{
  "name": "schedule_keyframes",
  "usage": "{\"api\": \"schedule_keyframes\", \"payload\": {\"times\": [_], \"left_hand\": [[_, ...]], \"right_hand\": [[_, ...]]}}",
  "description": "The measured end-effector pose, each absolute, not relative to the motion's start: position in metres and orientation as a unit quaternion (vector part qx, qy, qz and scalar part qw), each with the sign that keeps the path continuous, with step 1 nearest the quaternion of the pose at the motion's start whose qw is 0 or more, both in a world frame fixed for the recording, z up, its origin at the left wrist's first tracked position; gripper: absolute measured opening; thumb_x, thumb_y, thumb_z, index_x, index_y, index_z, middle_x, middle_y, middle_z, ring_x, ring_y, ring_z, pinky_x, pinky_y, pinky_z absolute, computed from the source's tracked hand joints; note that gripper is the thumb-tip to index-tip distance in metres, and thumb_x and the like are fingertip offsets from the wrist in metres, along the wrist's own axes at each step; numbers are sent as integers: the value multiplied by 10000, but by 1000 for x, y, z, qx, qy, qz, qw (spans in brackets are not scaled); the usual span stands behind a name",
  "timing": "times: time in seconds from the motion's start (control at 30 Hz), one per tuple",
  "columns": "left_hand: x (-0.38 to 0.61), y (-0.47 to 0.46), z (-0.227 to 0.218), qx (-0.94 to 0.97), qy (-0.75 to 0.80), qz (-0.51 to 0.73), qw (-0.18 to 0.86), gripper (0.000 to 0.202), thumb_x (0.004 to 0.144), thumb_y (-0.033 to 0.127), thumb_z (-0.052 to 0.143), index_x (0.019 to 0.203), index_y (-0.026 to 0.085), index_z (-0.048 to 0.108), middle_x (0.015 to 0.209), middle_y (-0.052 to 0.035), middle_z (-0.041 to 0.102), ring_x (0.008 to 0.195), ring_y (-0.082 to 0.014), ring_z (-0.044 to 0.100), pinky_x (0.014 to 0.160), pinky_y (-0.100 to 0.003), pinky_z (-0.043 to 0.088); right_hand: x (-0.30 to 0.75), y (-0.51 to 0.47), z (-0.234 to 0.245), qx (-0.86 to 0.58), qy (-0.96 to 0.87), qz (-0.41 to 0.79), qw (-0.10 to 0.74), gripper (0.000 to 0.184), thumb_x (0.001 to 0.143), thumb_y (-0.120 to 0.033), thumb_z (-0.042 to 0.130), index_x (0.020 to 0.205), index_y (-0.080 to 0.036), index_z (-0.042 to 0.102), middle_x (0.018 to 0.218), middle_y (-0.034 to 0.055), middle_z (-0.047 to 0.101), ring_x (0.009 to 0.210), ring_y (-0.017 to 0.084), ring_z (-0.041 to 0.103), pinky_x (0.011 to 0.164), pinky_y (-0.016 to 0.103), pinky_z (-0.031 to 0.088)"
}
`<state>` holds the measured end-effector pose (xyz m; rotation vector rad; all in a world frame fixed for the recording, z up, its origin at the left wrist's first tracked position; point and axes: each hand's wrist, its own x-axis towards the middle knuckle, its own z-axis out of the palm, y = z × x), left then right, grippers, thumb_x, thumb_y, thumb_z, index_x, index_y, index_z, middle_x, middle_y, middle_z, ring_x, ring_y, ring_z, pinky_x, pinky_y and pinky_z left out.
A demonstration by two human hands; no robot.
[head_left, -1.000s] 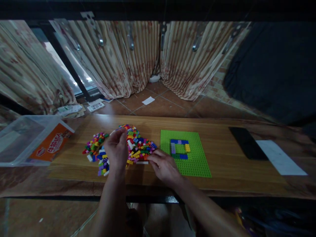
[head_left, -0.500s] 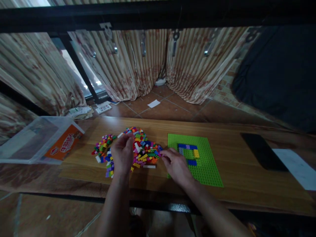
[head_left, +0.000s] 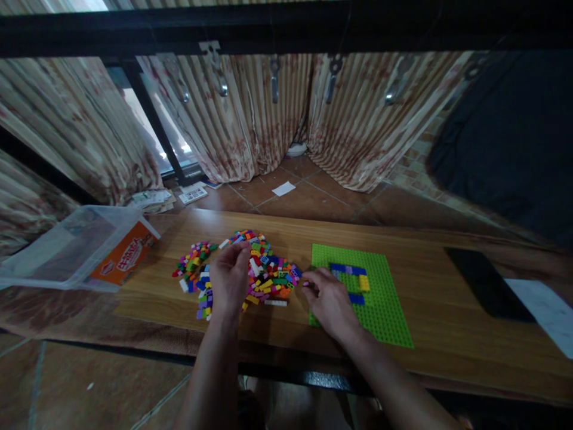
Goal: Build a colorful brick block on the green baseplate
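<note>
A pile of small multicoloured toy bricks [head_left: 268, 280] is spread over the wooden board. My left hand [head_left: 229, 278] hovers above the pile's left part, thumb and fingers closed; whatever they may hold is hidden. Between the pile and the green baseplate [head_left: 389, 307], my right hand [head_left: 331, 301] pinches a small pinkish toy brick [head_left: 306, 284] at its fingertips. That hand covers the plate's left edge. Fixed on the baseplate are a row of blue and purple bricks [head_left: 349, 270], a yellow brick [head_left: 364, 283] and a blue brick [head_left: 357, 298]. My right hand partly hides this outline.
A clear plastic bin [head_left: 85, 245] with an orange label stands at the left. On the right lie a dark flat slab [head_left: 487, 283] and a white sheet [head_left: 544, 310]. Striped curtains [head_left: 242, 119] hang behind the wooden board [head_left: 439, 334], and papers [head_left: 152, 200] lie on the floor.
My right hand has drawn slightly away from the pile's right edge with the small toy brick. My left hand stays over the pile, and the whole view has shifted a little.
</note>
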<state>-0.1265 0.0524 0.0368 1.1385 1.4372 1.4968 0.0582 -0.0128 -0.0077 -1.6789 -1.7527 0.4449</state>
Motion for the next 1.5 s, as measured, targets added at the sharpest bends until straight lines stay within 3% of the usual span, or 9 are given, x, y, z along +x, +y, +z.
{"api": "schedule_keyframes", "payload": {"times": [0.33, 0.53, 0.77, 1.1, 1.3, 1.5], "left_hand": [[-124, 52, 36, 445, 570, 571, 389, 230, 716, 290, 683, 868, 127, 737, 799, -30, 716, 715, -137, 608, 693, -238, 455], [-126, 52, 36, 457, 578, 562, 375, 224, 707, 282, 684, 866, 137, 744, 782, -27, 720, 696, -145, 620, 674, -239, 473], [-126, 53, 33, 472, 578, 550, 375, 252, 695, 293, 694, 884, 135, 746, 722, -28, 709, 641, -146, 610, 613, -238, 471], [-124, 52, 34, 488, 579, 538, 372, 247, 714, 295, 680, 883, 127, 743, 741, -31, 717, 651, -141, 612, 623, -235, 464], [-123, 52, 34, 476, 580, 542, 379, 213, 710, 280, 669, 847, 132, 738, 797, -42, 729, 734, -158, 644, 710, -255, 491], [-129, 53, 34, 476, 586, 539, 374, 233, 697, 307, 683, 844, 136, 741, 735, -31, 710, 683, -155, 627, 656, -251, 483]], "right_hand": [[46, -18, -5, -589, -735, 162, 296, 220, 891, -126, 524, 1010, -230, 677, 970, 42, 631, 929, 180, 608, 842, 294, 488], [42, -13, -4, -593, -745, 151, 265, 210, 900, -146, 530, 983, -248, 693, 969, 41, 633, 929, 182, 598, 858, 304, 487], [40, -11, -6, -601, -740, 137, 269, 182, 899, -159, 543, 949, -247, 694, 981, 38, 619, 928, 172, 594, 827, 285, 487], [38, -14, -2, -602, -739, 141, 266, 141, 886, -180, 578, 951, -229, 693, 1053, 52, 613, 966, 185, 594, 868, 313, 494], [39, -12, -6, -608, -727, 141, 286, 150, 910, -164, 523, 923, -199, 668, 1026, 67, 617, 944, 186, 603, 856, 312, 502], [41, -12, -9, -599, -727, 143, 304, 164, 910, -150, 504, 916, -213, 655, 994, 55, 615, 922, 179, 606, 849, 308, 497]]}}
